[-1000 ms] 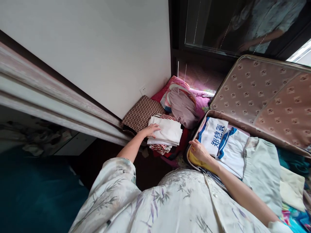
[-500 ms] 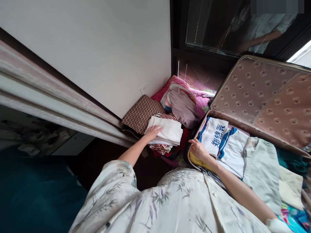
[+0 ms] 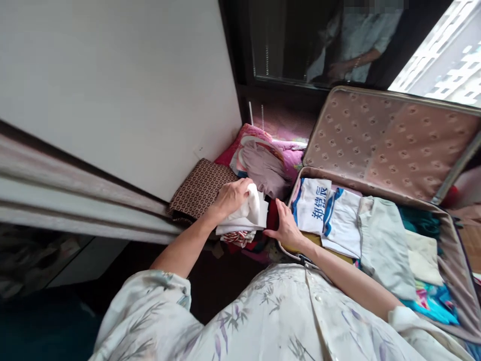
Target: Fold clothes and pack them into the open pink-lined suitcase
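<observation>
My left hand grips the edge of a folded white garment and lifts part of it off a small pile. Beneath lie more white cloth and a red-and-white striped garment. My right hand is spread, thumb apart, just right of the pile and by the near left corner of an open suitcase. In the suitcase lie a white shirt with blue lettering, a white garment with blue trim, pale grey-green trousers and a cream cloth.
A brown patterned cushion leans by the white wall. Behind the pile are a mauve garment and pink bedding. The suitcase lid stands raised against the dark window frame. A pale curtain hangs left.
My left hand, flat on the white garment before, has closed on its edge and raised it. My right hand has left the suitcase rim and opened towards the pile. The view has swung right.
</observation>
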Demonstrator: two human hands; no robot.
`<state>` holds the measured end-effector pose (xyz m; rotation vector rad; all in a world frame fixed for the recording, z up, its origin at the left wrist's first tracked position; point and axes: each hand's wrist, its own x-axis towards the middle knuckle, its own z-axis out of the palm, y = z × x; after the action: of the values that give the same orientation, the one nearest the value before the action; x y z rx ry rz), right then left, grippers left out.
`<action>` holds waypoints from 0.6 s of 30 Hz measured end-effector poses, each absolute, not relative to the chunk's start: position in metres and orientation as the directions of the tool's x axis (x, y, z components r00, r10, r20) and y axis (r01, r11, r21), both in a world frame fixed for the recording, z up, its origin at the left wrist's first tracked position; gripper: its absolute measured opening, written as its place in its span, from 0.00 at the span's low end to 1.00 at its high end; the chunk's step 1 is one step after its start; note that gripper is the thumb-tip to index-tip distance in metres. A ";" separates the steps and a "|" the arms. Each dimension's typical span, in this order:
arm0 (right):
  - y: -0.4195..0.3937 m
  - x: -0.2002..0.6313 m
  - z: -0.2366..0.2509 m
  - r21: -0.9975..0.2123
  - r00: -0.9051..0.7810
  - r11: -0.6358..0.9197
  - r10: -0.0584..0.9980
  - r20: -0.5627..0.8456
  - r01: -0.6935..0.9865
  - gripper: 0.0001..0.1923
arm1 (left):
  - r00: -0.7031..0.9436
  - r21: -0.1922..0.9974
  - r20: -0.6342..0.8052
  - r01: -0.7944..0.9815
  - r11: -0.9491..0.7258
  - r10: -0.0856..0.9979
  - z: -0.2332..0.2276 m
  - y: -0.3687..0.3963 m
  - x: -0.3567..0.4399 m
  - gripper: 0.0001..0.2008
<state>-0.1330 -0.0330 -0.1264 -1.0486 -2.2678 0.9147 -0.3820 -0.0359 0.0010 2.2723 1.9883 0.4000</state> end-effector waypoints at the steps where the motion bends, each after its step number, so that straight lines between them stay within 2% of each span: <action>1: -0.037 -0.138 -0.122 -0.770 -0.576 0.461 0.803 0.151 0.441 0.64 | 0.145 0.255 0.157 0.950 -0.182 0.977 0.017 -0.036 -0.364 0.16; 3: -0.040 -0.142 -0.115 -0.835 -0.524 0.413 0.832 0.184 0.364 0.59 | 0.212 0.291 0.200 0.920 -0.264 0.957 0.040 -0.036 -0.330 0.17; 5: -0.035 -0.130 -0.110 -0.882 -0.461 0.362 0.865 0.197 0.301 0.45 | 0.280 0.333 0.226 0.878 -0.344 0.933 0.052 -0.031 -0.303 0.17; 7: -0.025 -0.097 -0.107 -0.909 -0.413 0.309 0.893 0.177 0.279 0.33 | 0.329 0.373 0.237 0.838 -0.398 0.914 0.056 -0.018 -0.281 0.17; 9: -0.020 -0.045 -0.102 -0.918 -0.412 0.272 0.901 0.136 0.290 0.27 | 0.380 0.404 0.206 0.806 -0.432 0.902 0.054 0.004 -0.261 0.15; 12: -0.028 0.049 -0.094 -0.925 -0.411 0.183 0.911 0.032 0.334 0.17 | 0.537 0.450 0.016 0.750 -0.485 0.844 0.043 0.043 -0.224 0.13; 14: -0.041 0.108 -0.092 -0.931 -0.381 0.118 0.924 -0.023 0.345 0.11 | 0.652 0.477 -0.156 0.707 -0.521 0.742 0.031 0.072 -0.189 0.11; 16: -0.054 0.158 -0.095 -0.955 -0.317 0.011 0.944 -0.088 0.297 0.10 | 0.720 0.484 -0.284 0.677 -0.554 0.633 0.016 0.101 -0.143 0.10; 18: -0.067 0.200 -0.104 -0.974 -0.232 -0.139 0.956 -0.179 0.179 0.10 | 0.751 0.473 -0.353 0.657 -0.586 0.557 0.002 0.129 -0.087 0.11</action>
<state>0.2002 -0.0672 -0.1042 -1.3242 -1.4375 1.4371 -0.0875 0.1294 0.0021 2.3548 0.9096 -0.2223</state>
